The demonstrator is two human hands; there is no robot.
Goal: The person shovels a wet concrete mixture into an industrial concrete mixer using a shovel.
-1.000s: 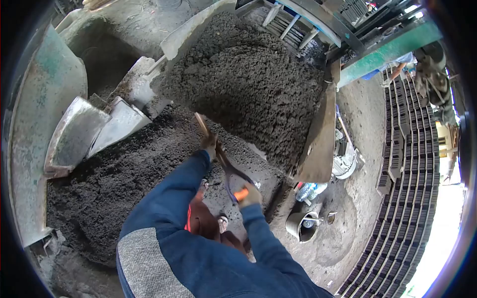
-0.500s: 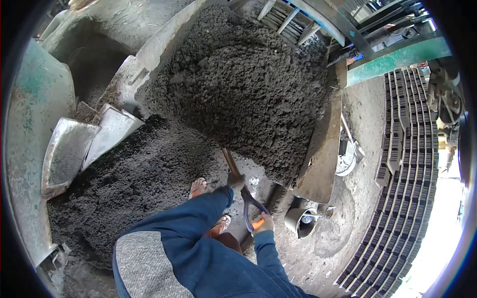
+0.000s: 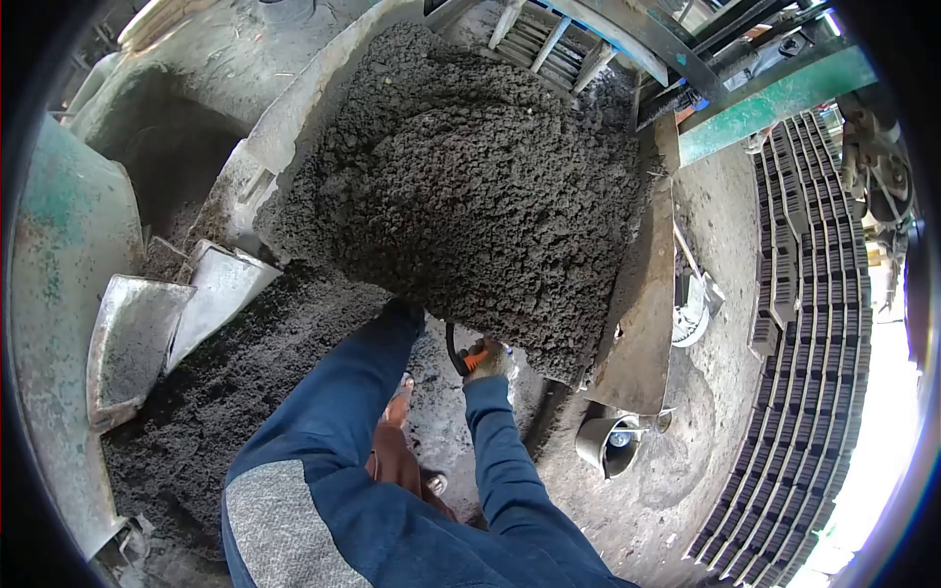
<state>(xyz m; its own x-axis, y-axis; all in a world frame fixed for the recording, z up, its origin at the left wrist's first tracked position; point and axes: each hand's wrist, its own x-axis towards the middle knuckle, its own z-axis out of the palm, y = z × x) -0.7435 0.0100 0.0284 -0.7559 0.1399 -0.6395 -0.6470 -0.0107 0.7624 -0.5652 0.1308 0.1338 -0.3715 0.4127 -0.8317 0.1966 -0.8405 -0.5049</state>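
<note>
In the head view my right hand (image 3: 487,361) is closed round the orange grip of a shovel's dark D-shaped handle (image 3: 454,351), just below the near edge of a large mound of dark, damp, crumbly mix (image 3: 490,176). My left arm, in a blue sleeve (image 3: 358,358), reaches forward to the mound's lower left edge. Its hand is hidden there against the dark material, so the fingers do not show. The shovel's shaft and blade are out of sight too, at or under the mound's edge.
Bent metal sheets (image 3: 137,343) stand on the left, beside loose dark mix (image 3: 216,421) on the floor. A metal side plate (image 3: 637,323) bounds the mound's right. Beyond it are a bucket (image 3: 606,446), a white tub (image 3: 689,323) and long rows of stacked dark blocks (image 3: 814,353).
Both hands have moved forward with the shovel, towards the mound. The shaft and my left hand, visible before, are now hidden. The camera view has shifted slightly.
</note>
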